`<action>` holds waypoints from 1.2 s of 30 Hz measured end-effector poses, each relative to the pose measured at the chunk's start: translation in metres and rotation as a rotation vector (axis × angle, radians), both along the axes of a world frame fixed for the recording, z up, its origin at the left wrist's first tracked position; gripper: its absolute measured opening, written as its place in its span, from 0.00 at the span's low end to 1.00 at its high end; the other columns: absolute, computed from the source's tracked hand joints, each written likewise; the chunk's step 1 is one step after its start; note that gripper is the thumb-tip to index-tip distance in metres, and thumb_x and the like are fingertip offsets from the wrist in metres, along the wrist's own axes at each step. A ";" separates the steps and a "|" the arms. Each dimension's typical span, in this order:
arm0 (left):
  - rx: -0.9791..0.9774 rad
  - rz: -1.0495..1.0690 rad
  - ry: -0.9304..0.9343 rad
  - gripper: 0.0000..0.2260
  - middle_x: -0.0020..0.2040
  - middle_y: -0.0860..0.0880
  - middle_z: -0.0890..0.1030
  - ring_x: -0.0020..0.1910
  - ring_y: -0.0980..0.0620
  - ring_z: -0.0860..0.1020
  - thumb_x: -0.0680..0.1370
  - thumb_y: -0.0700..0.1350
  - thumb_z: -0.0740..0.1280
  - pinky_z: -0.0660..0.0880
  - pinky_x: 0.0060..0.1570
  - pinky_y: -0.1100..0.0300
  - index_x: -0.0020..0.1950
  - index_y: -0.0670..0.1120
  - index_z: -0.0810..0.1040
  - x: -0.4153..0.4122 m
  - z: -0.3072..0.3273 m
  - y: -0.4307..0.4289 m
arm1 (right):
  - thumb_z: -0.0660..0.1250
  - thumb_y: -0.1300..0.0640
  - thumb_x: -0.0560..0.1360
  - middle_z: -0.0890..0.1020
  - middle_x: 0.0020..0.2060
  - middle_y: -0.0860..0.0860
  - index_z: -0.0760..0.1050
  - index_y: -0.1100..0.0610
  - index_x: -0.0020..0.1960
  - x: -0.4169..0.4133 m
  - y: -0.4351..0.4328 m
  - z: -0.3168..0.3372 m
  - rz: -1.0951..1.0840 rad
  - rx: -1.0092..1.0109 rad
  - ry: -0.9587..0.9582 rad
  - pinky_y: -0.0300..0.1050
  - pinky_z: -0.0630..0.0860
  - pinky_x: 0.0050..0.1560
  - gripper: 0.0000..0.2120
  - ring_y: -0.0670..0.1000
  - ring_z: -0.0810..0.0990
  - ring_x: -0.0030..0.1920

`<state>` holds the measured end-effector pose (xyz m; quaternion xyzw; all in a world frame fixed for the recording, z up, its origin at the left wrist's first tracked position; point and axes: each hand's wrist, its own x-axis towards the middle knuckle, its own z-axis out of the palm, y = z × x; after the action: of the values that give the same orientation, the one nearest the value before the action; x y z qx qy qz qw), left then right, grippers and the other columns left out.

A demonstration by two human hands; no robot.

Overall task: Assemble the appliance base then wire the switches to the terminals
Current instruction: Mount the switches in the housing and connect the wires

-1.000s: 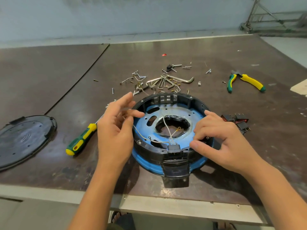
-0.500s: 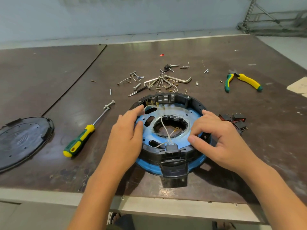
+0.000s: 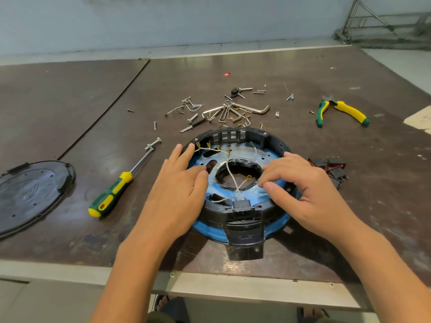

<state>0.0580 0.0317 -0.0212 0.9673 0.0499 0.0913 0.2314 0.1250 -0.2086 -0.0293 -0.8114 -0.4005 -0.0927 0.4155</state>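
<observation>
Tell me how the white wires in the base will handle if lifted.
Probably floppy: the wires are thin and lie in loose curves. Likely very light, though tethered, since they run into the black connector. The small brass end could bend or snag.

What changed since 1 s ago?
Left hand let go of the white wire it held raised and came down flat on the base, left side; the wire lies inside by the far rim. Right hand stays on the right side; screwdriver, pliers unmoved.
</observation>
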 end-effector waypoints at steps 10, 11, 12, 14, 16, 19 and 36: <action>-0.052 -0.040 -0.077 0.18 0.73 0.54 0.68 0.76 0.65 0.52 0.85 0.51 0.51 0.52 0.71 0.66 0.67 0.51 0.77 -0.003 0.002 -0.002 | 0.68 0.62 0.78 0.83 0.51 0.47 0.83 0.56 0.54 0.012 0.002 0.013 -0.207 -0.041 -0.046 0.50 0.71 0.67 0.08 0.47 0.78 0.56; -0.049 -0.047 -0.079 0.19 0.74 0.54 0.67 0.76 0.63 0.54 0.85 0.51 0.51 0.54 0.73 0.62 0.67 0.51 0.77 -0.003 0.003 -0.002 | 0.67 0.63 0.78 0.82 0.51 0.45 0.82 0.56 0.55 0.014 0.003 0.016 -0.221 -0.066 -0.032 0.52 0.67 0.72 0.09 0.45 0.78 0.55; -0.035 -0.059 -0.086 0.19 0.74 0.54 0.67 0.75 0.61 0.57 0.85 0.51 0.50 0.56 0.75 0.57 0.67 0.51 0.77 -0.004 0.004 -0.004 | 0.65 0.63 0.78 0.82 0.50 0.43 0.82 0.56 0.56 0.016 0.005 0.019 -0.228 -0.093 -0.018 0.52 0.62 0.76 0.10 0.44 0.78 0.54; 0.009 -0.089 -0.081 0.22 0.73 0.54 0.68 0.72 0.59 0.61 0.84 0.53 0.48 0.52 0.78 0.50 0.68 0.51 0.76 -0.006 0.007 -0.008 | 0.63 0.63 0.79 0.81 0.49 0.41 0.81 0.55 0.60 0.020 0.013 0.024 -0.231 -0.181 0.005 0.51 0.56 0.79 0.13 0.45 0.77 0.54; 0.069 -0.103 -0.057 0.25 0.71 0.55 0.69 0.72 0.59 0.63 0.81 0.55 0.45 0.43 0.78 0.52 0.68 0.52 0.75 -0.006 0.009 -0.011 | 0.61 0.62 0.80 0.82 0.57 0.46 0.79 0.54 0.63 0.027 0.024 0.030 -0.228 -0.337 0.014 0.50 0.62 0.76 0.15 0.50 0.77 0.61; 0.135 -0.122 -0.050 0.25 0.66 0.56 0.74 0.69 0.59 0.67 0.81 0.55 0.44 0.39 0.77 0.53 0.68 0.52 0.75 -0.007 0.010 -0.014 | 0.62 0.60 0.79 0.81 0.61 0.52 0.78 0.53 0.65 0.047 0.044 0.040 -0.215 -0.629 -0.091 0.52 0.72 0.64 0.16 0.56 0.76 0.62; 0.096 -0.112 -0.052 0.19 0.56 0.56 0.80 0.61 0.56 0.73 0.79 0.51 0.49 0.46 0.78 0.52 0.63 0.53 0.74 -0.005 0.011 -0.016 | 0.65 0.59 0.78 0.79 0.45 0.51 0.75 0.52 0.55 0.074 0.121 0.029 -0.116 -0.883 -0.504 0.50 0.61 0.47 0.07 0.57 0.81 0.50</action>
<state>0.0535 0.0154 -0.0104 0.9758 -0.0147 0.1058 0.1907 0.1986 -0.0874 -0.0002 -0.8828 -0.4437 -0.1305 -0.0821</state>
